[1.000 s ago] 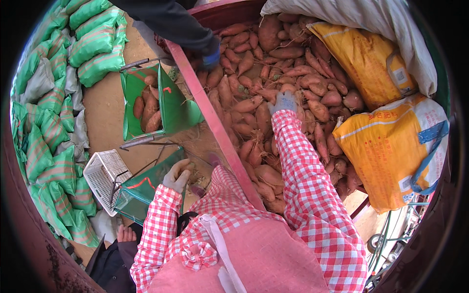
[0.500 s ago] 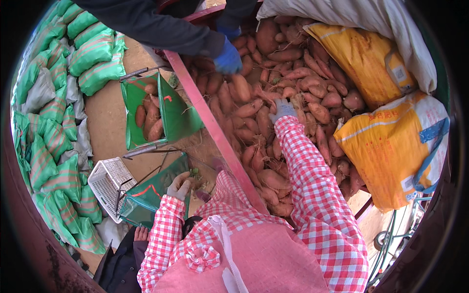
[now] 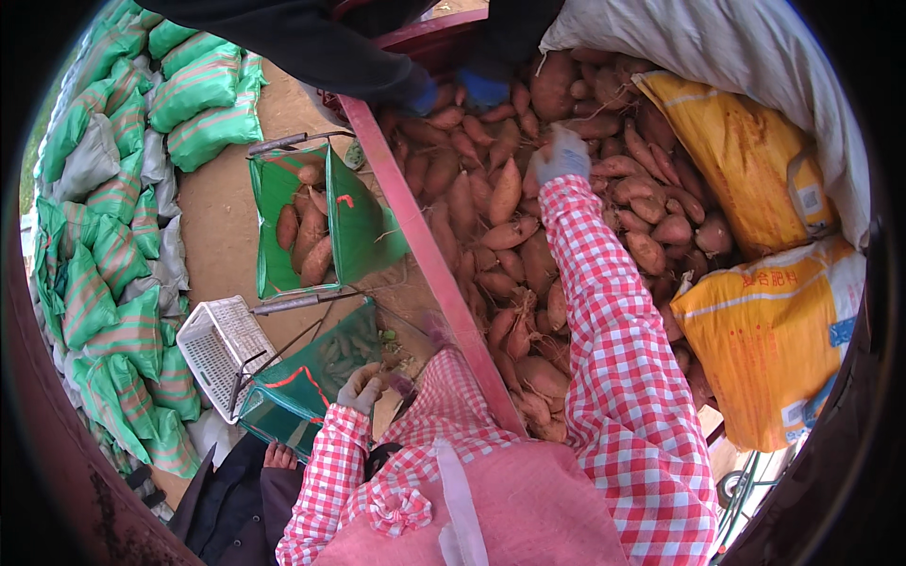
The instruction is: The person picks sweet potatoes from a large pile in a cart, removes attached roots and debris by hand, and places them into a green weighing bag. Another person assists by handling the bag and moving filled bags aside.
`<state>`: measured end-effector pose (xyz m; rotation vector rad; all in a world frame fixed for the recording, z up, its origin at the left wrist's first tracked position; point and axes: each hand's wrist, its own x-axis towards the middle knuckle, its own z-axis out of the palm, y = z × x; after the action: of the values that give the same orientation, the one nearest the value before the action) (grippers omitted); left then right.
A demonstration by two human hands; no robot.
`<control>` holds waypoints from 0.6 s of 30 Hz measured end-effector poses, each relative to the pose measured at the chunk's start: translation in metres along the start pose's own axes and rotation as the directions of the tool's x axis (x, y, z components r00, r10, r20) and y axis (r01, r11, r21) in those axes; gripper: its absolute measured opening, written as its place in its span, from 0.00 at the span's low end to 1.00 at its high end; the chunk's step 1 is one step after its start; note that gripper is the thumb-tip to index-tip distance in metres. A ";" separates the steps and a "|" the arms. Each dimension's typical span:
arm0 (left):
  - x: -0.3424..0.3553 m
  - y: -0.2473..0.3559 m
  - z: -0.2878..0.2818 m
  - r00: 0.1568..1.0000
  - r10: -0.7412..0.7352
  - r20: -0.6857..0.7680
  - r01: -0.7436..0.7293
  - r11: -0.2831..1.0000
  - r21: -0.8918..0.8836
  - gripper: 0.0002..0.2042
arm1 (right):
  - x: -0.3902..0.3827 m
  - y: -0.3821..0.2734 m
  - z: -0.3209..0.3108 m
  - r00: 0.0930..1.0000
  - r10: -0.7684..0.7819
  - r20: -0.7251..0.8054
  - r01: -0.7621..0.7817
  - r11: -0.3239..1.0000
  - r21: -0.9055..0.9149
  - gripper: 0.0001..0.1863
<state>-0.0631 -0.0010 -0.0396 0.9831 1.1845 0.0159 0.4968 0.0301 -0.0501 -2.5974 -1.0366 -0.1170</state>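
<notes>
Right hand (image 3: 561, 154) on sweet potatoes (image 3: 491, 236), more in green bag (image 3: 359, 226)

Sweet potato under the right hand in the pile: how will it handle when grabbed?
Sweet potato looks rigid and dense, probably heavy for its size. Tapered ends suggest it may roll once freed. Dusty skin likely grips well under the gloved right hand.

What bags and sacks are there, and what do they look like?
Yellow sack: lower right, bulging, with a printed label.
Second yellow sack: upper right, beside the sweet potatoes.
White sack: top right, draped.
Green striped sacks: stacked along the left.
Open green bag: centre left, holding sweet potatoes.
</notes>
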 end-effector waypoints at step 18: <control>-0.019 -0.024 -0.002 0.977 -0.102 -0.187 0.092 0.994 -0.058 0.25 | 0.060 -0.100 0.122 0.827 -0.050 0.559 0.257 0.920 -0.297 0.53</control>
<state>-0.0836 -0.0231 -0.0406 0.8939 1.3999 0.0623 0.4668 0.1784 -0.1245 -2.9535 -1.5527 0.4697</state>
